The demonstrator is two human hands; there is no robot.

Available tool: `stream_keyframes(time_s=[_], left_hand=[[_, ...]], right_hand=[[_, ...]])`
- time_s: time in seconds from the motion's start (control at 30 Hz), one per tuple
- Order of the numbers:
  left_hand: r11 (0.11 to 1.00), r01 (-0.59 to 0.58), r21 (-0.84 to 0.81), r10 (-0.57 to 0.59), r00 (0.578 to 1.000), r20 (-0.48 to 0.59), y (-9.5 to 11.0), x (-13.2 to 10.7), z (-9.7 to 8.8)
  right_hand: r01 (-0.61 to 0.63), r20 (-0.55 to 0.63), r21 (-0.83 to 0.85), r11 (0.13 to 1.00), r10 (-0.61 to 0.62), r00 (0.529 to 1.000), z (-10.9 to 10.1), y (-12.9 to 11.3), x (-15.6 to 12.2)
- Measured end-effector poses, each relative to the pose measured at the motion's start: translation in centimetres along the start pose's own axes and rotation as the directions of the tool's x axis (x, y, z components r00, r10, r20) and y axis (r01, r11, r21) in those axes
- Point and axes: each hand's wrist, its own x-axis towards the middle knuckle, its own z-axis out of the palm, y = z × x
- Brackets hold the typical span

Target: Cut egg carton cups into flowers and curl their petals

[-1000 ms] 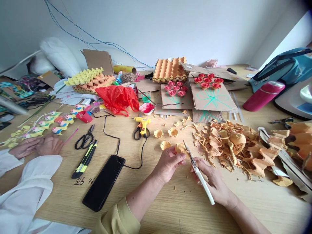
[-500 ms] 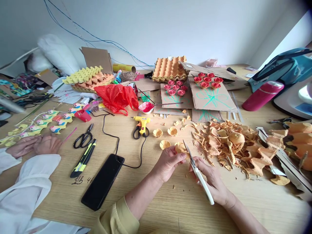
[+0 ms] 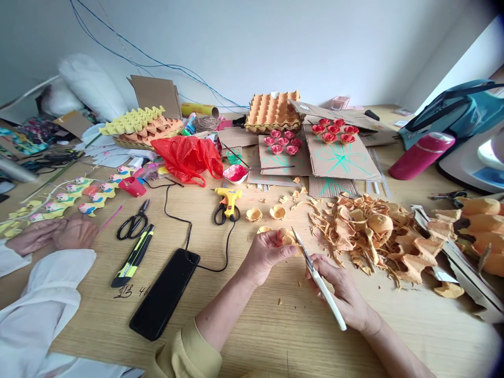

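My left hand [image 3: 264, 256] pinches an orange egg-carton cup [image 3: 286, 237] between thumb and fingers, hiding part of it. My right hand [image 3: 340, 291] is closed around white-handled scissors [image 3: 325, 291], whose blades point up and away, right beside the cup. Behind my left hand another cut cup is partly covered. Two flower-shaped cups, a left one [image 3: 254, 214] and a right one [image 3: 277, 212], sit just beyond on the table. To the right lies a heap of egg-carton scraps [image 3: 354, 231].
A yellow glue gun [image 3: 228, 197], black scissors [image 3: 134, 223], a utility knife [image 3: 133, 257] and a phone [image 3: 165, 294] lie to the left. Another person's hands [image 3: 74, 231] are at far left. Red paper flowers [image 3: 329, 137] sit on cardboard behind. A pink bottle [image 3: 422, 156] lies at right.
My left hand has moved slightly left with the cup, which is turned and sits a little apart from the scissor blades. My right hand has barely moved.
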Motion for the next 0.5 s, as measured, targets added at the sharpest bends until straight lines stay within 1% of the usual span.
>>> stream_keyframes(time_s=[0.23,0.37,0.5], left_hand=[[1.000,0.006,0.029,-0.007,1.000,0.016,0.16,-0.02,0.02],[1.000,0.010,0.008,-0.010,1.000,0.027,-0.31,0.02,0.07],[1.000,0.004,-0.014,-0.004,1.000,0.005,-0.59,-0.03,0.52]], right_hand=[[-0.021,0.035,0.010,1.000,0.021,0.999,0.21,0.23,-0.35],[0.006,0.018,-0.009,1.000,-0.006,1.000,0.19,0.06,-0.25],[0.034,0.004,-0.025,0.999,-0.034,0.999,0.11,-0.41,0.09]])
